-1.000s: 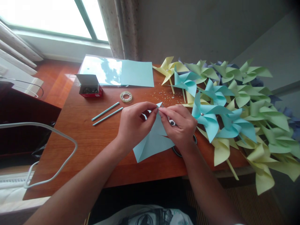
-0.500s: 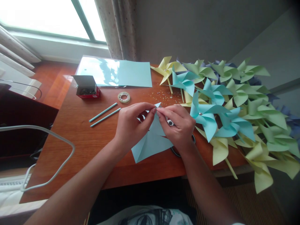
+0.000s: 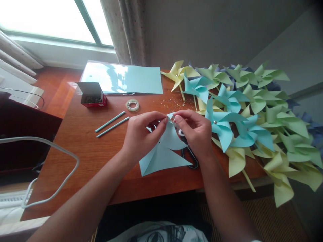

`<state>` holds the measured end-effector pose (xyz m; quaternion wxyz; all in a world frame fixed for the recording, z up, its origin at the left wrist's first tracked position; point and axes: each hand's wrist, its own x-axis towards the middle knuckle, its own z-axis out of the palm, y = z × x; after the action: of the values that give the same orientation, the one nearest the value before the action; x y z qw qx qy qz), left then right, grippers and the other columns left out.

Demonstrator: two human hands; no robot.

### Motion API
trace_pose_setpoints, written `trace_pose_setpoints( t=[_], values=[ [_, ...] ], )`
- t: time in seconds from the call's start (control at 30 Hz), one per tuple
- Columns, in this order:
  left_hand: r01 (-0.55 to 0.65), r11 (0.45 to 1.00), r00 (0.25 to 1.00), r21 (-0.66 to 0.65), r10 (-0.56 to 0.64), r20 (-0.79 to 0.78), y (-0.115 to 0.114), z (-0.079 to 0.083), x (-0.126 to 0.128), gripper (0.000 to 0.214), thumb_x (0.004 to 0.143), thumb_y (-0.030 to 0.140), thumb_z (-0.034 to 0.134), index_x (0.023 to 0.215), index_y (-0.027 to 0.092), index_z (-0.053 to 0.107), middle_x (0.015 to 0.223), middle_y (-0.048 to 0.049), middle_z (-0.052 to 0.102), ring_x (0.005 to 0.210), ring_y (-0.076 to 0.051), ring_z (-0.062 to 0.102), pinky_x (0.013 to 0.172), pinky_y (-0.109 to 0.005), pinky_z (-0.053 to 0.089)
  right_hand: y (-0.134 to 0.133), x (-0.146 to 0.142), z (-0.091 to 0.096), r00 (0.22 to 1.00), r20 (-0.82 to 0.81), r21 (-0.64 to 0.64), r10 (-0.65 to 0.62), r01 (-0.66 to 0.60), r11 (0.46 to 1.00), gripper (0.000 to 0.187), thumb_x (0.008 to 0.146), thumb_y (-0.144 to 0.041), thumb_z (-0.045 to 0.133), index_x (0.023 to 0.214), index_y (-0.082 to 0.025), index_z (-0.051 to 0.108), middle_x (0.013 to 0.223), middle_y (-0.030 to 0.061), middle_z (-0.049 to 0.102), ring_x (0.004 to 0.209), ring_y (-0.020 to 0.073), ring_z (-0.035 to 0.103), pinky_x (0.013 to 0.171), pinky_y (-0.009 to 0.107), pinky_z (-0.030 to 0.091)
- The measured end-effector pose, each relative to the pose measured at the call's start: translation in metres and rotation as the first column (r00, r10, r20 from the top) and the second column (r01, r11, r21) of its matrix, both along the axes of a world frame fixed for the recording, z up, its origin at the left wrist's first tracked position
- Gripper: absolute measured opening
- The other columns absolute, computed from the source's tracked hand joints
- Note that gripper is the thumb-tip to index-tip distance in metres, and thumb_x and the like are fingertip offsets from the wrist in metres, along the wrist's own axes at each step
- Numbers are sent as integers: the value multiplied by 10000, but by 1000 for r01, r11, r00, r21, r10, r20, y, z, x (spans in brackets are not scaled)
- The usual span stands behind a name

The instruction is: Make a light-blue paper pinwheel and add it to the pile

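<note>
A light blue paper square with cut corners lies on the wooden table in front of me. My left hand pinches one curled flap of it near the top. My right hand is closed beside it, fingertips touching the same flap tip; anything else in its pinch is too small to make out. Black-handled scissors lie under my right hand, partly hidden.
Two blue sticks, a tape roll, a red box of pins and blue paper sheets lie on the table behind. Several finished yellow, green and blue pinwheels fill the right side. A white wire frame lies at the left.
The paper flap has curled over further and the sheet has shifted slightly left. My right hand has lifted a little, uncovering the scissors' handles.
</note>
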<state>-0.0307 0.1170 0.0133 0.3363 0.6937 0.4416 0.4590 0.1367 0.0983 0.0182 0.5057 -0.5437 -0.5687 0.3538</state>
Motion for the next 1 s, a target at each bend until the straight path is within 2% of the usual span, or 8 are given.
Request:
trace_pose_setpoints(
  t=[0.1,0.23,0.53,0.8,1.0],
  values=[
    [33,999,999,-7,-33,-4,0,1,1,88,880,180,677,825,143,735,661,4,689,571,-85,589,546,-182,474,2,1,0,999,-34,-72,40,-42,997,69,862,-279,715,896,-220,723,905,29,754,858,194,716,681,295,567],
    [55,998,998,-10,-55,-11,0,2,1,97,887,187,679,831,135,739,674,-3,707,579,-85,604,549,-177,473,3,2,1,997,-37,-88,64,-67,994,74,849,-284,727,875,-218,708,880,17,746,811,180,703,684,295,563],
    [87,995,996,-39,-86,12,0,2,1,118,891,193,676,810,132,736,654,1,689,568,-80,571,538,-182,455,4,2,-5,994,67,65,81,-85,994,28,874,-223,685,853,-218,703,835,-11,699,750,138,648,674,268,530],
    [111,983,988,-146,-94,120,1,-1,1,114,883,255,695,860,146,720,744,-24,703,629,-115,595,564,-219,470,4,2,-9,994,66,53,82,-85,995,54,887,-253,685,857,-212,704,831,-11,694,744,137,650,673,265,526],
    [112,981,988,-156,-93,125,2,-3,1,109,872,250,706,832,149,712,723,-17,678,628,-110,568,554,-218,446,5,1,-8,993,80,65,90,-95,993,55,891,-247,677,857,-212,704,836,-8,695,767,142,651,692,269,531]
  ],
)
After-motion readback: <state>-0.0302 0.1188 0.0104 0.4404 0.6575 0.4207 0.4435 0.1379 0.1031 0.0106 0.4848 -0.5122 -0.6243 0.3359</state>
